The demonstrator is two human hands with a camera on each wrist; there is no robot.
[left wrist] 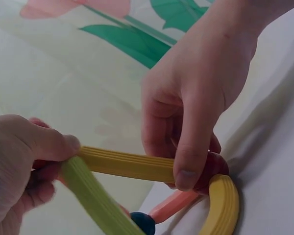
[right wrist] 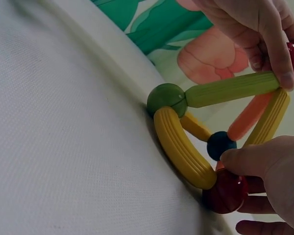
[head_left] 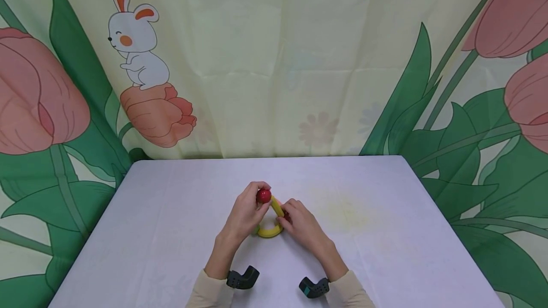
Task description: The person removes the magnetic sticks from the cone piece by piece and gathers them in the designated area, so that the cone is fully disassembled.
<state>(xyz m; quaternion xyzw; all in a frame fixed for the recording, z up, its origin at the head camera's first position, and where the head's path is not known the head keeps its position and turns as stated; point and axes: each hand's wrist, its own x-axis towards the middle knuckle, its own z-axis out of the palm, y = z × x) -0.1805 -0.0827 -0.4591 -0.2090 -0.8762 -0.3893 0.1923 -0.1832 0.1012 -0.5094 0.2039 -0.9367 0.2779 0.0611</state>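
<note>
A frame of ribbed rods and balls stands on the table between the hands. My left hand (head_left: pixel 246 213) pinches its raised corner, where a red ball (head_left: pixel 263 196) meets the ends of a light green rod (right wrist: pixel 232 89) and a straight yellow rod (left wrist: pixel 127 164). Lower down, my right hand (head_left: pixel 305 226) grips a second red ball (right wrist: pixel 225 193) where the yellow rod comes down, its thumb on the joint. A curved yellow rod (right wrist: pixel 183 149) runs along the table from that ball to a green ball (right wrist: pixel 167 101). Behind sit a blue ball (right wrist: pixel 221 145) and an orange-pink rod (left wrist: pixel 174 205).
The pieces stand on a white cloth-covered table (head_left: pixel 171 213). Behind its far edge hangs a curtain (head_left: pixel 265 70) printed with tulips and a rabbit. Black wrist devices (head_left: pixel 242 278) sit at both cuffs.
</note>
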